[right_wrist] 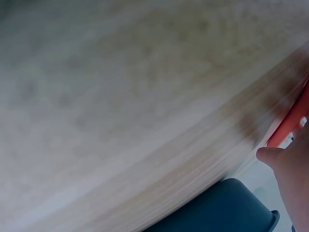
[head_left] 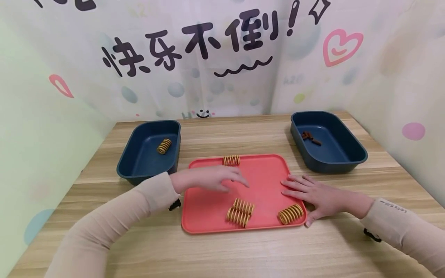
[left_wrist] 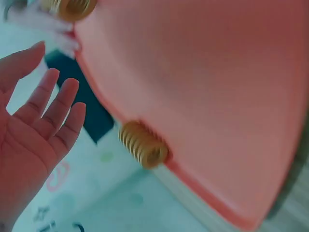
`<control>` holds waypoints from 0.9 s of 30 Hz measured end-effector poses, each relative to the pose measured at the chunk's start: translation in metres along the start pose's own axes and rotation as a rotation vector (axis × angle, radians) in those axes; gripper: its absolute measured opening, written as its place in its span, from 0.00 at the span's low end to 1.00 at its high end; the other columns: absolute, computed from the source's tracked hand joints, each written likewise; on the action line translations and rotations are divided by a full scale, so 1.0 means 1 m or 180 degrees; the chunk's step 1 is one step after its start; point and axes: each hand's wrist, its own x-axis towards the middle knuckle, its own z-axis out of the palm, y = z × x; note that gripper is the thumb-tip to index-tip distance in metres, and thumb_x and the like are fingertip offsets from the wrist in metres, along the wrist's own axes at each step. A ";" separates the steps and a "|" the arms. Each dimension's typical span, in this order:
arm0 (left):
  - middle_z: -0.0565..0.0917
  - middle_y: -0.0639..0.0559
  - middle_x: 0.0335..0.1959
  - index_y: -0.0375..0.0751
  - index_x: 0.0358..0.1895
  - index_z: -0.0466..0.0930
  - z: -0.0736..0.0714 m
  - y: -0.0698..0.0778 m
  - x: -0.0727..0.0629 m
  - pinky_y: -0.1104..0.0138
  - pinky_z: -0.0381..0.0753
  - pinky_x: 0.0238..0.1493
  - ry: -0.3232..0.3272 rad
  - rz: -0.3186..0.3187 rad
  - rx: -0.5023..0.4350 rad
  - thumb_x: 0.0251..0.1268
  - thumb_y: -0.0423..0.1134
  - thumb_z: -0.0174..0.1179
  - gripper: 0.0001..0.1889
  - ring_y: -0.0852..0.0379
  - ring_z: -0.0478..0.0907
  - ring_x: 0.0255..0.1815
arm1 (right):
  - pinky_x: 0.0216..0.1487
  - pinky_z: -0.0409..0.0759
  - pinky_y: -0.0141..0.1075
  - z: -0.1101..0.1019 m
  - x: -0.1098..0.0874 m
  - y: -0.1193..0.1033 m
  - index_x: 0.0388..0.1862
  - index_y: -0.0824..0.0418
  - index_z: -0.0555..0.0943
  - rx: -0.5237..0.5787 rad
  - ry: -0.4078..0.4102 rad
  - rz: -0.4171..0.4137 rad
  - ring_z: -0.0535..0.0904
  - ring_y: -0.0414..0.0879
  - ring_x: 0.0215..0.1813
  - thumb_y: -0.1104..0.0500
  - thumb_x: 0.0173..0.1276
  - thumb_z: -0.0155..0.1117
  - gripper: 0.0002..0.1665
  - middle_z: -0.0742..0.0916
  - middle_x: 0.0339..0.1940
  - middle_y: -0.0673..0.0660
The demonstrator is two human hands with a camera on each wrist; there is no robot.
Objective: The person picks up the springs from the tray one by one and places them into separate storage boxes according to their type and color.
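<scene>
Gold paired springs (head_left: 240,214) lie between the tray's near rim (head_left: 215,231) and the left hand's (head_left: 220,178) spread fingers (left_wrist: 63,100).

Wooden table (head_left: 243,255); red tray (head_left: 265,173); left blue bin (head_left: 142,160); right bin (head_left: 335,144)

Backdrop (head_left: 243,90): big blk Chinese chars (head_left: 202,40), read "快乐不倒!", across upper half, rising twd top edge; wavy line (head_left: 243,67) under R end. Nr top edge, R of the "!": diamond outline (head_left: 319,11); smiling pink heart (head_left: 342,48) below, to R. Top edge, L side: blk strokes (head_left: 85,4), cut off, unreadable. Btm edge, L of mid: tiny smiley (head_left: 202,113) w/ cap "H" (head_left: 184,116) beside it. R half: faint txt (head_left: 293,80), approx "h2o", too pale to be sure. R sleeve (head_left: 403,220), cuff: dark script (head_left: 393,205), starts like "Let's", rest illegible.
</scene>
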 end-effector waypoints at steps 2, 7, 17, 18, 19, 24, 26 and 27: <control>0.72 0.53 0.57 0.49 0.62 0.70 0.007 0.004 0.005 0.70 0.69 0.57 -0.0128 0.0098 0.0225 0.60 0.27 0.57 0.26 0.59 0.68 0.58 | 0.66 0.20 0.27 0.000 0.000 0.000 0.70 0.56 0.59 -0.0003 0.0000 0.0012 0.47 0.57 0.70 0.27 0.50 0.57 0.55 0.61 0.71 0.61; 0.73 0.52 0.55 0.55 0.62 0.71 0.020 0.007 0.013 0.75 0.68 0.55 -0.0283 0.0383 0.0556 0.62 0.24 0.50 0.27 0.60 0.69 0.56 | 0.66 0.20 0.27 0.000 0.000 0.000 0.70 0.56 0.59 -0.0030 -0.0023 0.0032 0.47 0.57 0.70 0.27 0.50 0.57 0.55 0.61 0.71 0.60; 0.68 0.54 0.61 0.60 0.62 0.69 0.027 0.007 0.019 0.73 0.64 0.61 -0.0520 0.0315 0.0528 0.60 0.20 0.46 0.33 0.61 0.62 0.63 | 0.65 0.19 0.26 0.001 0.001 0.000 0.71 0.54 0.58 -0.0028 -0.0100 0.0076 0.45 0.56 0.71 0.27 0.50 0.56 0.55 0.60 0.71 0.59; 0.68 0.54 0.61 0.59 0.63 0.69 0.027 0.007 0.020 0.74 0.65 0.59 -0.0528 0.0259 0.0500 0.59 0.20 0.47 0.33 0.61 0.62 0.63 | 0.65 0.19 0.26 0.001 0.001 0.000 0.71 0.54 0.58 -0.0044 -0.0093 0.0068 0.45 0.56 0.71 0.27 0.50 0.56 0.55 0.60 0.71 0.59; 0.68 0.54 0.61 0.59 0.63 0.69 0.027 0.007 0.020 0.75 0.66 0.58 -0.0536 0.0199 0.0480 0.59 0.20 0.49 0.33 0.61 0.62 0.62 | 0.65 0.19 0.26 0.002 0.000 0.001 0.71 0.54 0.58 -0.0059 -0.0083 0.0060 0.45 0.56 0.71 0.27 0.50 0.56 0.55 0.60 0.71 0.59; 0.68 0.55 0.60 0.58 0.63 0.68 0.024 0.004 0.020 0.75 0.68 0.54 -0.0567 -0.0079 0.0347 0.57 0.21 0.52 0.33 0.60 0.62 0.61 | 0.66 0.20 0.26 0.003 -0.001 0.002 0.71 0.54 0.58 -0.0078 -0.0014 0.0014 0.45 0.55 0.71 0.27 0.50 0.56 0.55 0.60 0.72 0.58; 0.68 0.54 0.60 0.57 0.63 0.68 0.023 0.002 0.020 0.74 0.67 0.56 -0.0572 -0.0139 0.0340 0.57 0.21 0.53 0.33 0.60 0.62 0.61 | 0.66 0.21 0.26 0.003 -0.001 0.002 0.71 0.55 0.59 -0.0068 0.0023 -0.0009 0.45 0.55 0.71 0.27 0.50 0.56 0.55 0.60 0.71 0.59; 0.68 0.54 0.60 0.57 0.63 0.68 0.022 0.002 0.020 0.73 0.66 0.57 -0.0576 -0.0168 0.0331 0.56 0.21 0.54 0.32 0.59 0.62 0.62 | 0.66 0.21 0.26 0.003 -0.001 0.002 0.70 0.55 0.59 -0.0062 0.0045 -0.0023 0.46 0.56 0.71 0.27 0.50 0.57 0.55 0.60 0.71 0.59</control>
